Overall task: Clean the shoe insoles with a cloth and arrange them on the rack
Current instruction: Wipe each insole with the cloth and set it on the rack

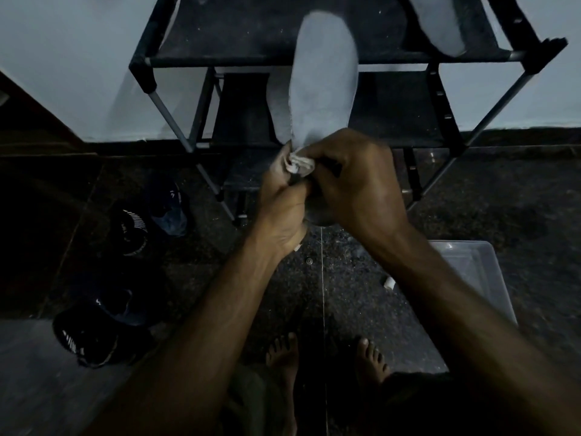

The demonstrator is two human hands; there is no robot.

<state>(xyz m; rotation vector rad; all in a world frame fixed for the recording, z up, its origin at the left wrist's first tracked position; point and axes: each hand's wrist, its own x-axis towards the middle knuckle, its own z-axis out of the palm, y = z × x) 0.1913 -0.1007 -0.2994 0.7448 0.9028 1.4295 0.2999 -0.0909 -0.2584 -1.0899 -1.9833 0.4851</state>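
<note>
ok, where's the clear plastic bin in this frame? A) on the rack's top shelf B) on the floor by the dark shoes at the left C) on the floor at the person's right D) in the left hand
C: the bin sits on the dark floor to the right of the right forearm, apart from the rack and the shoes at the left.
</note>
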